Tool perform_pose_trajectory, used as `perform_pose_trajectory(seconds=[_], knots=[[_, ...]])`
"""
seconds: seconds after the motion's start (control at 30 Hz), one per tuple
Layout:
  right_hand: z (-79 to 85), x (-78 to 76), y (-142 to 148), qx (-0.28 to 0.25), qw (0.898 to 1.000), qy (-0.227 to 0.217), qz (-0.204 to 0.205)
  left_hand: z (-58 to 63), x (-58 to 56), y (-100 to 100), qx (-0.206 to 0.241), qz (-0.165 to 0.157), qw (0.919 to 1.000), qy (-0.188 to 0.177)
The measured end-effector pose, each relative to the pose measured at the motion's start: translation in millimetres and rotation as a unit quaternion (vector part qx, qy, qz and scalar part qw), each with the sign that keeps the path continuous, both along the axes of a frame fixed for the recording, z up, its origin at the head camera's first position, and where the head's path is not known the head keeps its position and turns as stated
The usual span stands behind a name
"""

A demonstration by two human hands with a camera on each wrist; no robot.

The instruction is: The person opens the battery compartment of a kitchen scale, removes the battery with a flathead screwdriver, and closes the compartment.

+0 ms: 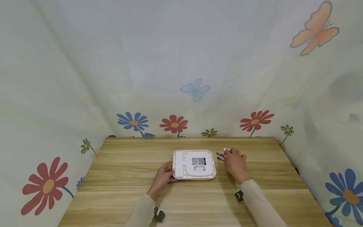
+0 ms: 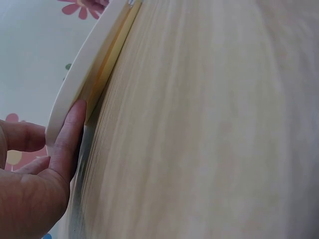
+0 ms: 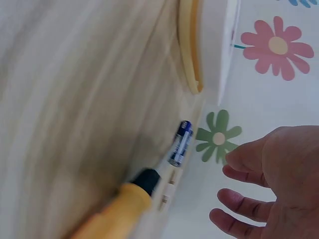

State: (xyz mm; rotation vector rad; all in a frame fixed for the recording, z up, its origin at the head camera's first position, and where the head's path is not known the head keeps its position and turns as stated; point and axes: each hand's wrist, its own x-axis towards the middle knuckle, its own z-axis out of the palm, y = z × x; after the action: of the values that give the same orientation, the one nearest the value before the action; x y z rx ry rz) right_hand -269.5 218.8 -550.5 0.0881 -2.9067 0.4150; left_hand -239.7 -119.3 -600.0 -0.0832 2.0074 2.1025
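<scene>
A white rounded-rectangular device lies with its back up, showing a grey label and an open battery compartment. My left hand pinches its left edge, with one finger along the yellowish lower side. To the right of the device, my right hand hovers with loosely bent fingers over the table. Two small batteries lie by its fingertips. A blurred screwdriver with a yellow handle points toward a blue battery in the right wrist view; the hand hides it from the head view.
A small white piece is partly hidden behind the right fingers. Wood-grain table surface surrounds the device. Its back edge meets a hanging cloth printed with flowers and butterflies. Black wrist cameras hang under both sleeves.
</scene>
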Motion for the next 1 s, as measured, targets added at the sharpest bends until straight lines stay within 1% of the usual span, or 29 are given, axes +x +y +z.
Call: perform_pose_trajectory(seconds=[0.13,0.27,0.4,0.57,0.7,0.83,1.0], knots=[[8.3,0.9,3.9,0.006,1.0,0.014,0.004,0.7,-0.5,0.4,0.0,0.004,1.0,-0.002],[15.6,0.2,8.7,0.016,1.0,0.021,0.017,1.6,-0.6,1.3,-0.003,0.009,1.0,-0.002],[20.1,-0.5,13.5,0.025,0.999,0.015,0.035,2.2,-0.4,1.8,-0.003,0.009,1.0,-0.002],[23.6,-2.5,18.6,0.031,0.998,0.004,0.046,1.7,-0.7,1.8,-0.003,0.008,1.0,-0.004],[22.6,-7.1,23.7,0.036,0.998,-0.008,0.051,1.6,-1.4,1.7,-0.006,0.009,0.9999,-0.005],[17.2,-13.7,28.4,0.041,0.997,-0.027,0.053,1.4,-1.8,1.4,-0.007,0.008,0.9999,-0.006],[10.6,-20.1,31.6,0.05,0.997,-0.031,0.052,1.2,-1.2,1.3,-0.006,0.007,0.9999,-0.004]])
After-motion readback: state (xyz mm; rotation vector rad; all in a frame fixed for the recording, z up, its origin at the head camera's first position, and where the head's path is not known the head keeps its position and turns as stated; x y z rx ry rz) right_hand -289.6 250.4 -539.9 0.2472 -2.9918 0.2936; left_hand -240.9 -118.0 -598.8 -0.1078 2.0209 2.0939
